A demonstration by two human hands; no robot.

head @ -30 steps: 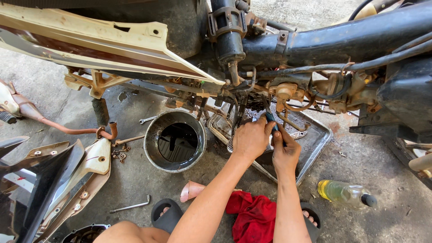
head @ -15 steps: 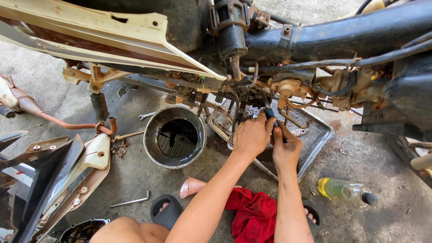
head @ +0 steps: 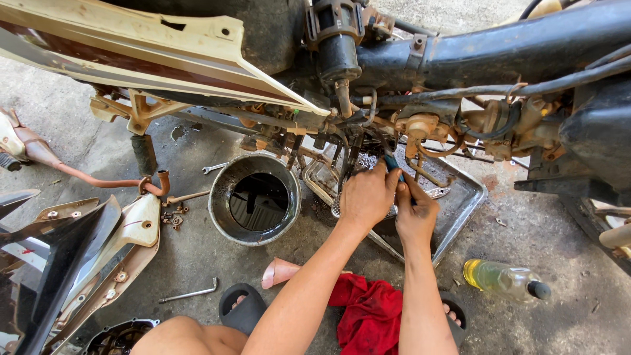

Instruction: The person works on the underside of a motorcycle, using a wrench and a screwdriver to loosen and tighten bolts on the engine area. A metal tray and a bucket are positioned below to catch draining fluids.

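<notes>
A stripped motorbike frame point(head: 486, 56) with bare cables and rusty parts spans the top of the view. Both of my hands reach under it, above a dirty metal tray point(head: 460, 210). My left hand point(head: 367, 196) is closed around a blue-handled tool point(head: 392, 163) that points up into the engine area. My right hand point(head: 415, 212) sits right beside it, fingers pinched against the same tool. What the tool's tip touches is hidden among the parts.
A round metal can point(head: 255, 197) stands left of the tray. Wrenches point(head: 190, 292) and small bolts lie on the concrete. Removed body panels point(head: 79, 256) are stacked at left. A bottle of yellow liquid point(head: 503, 279) lies at right, a red rag point(head: 371, 315) near my sandals.
The view has shifted slightly; my hands stay together on the tool under the frame, with only small movement.
</notes>
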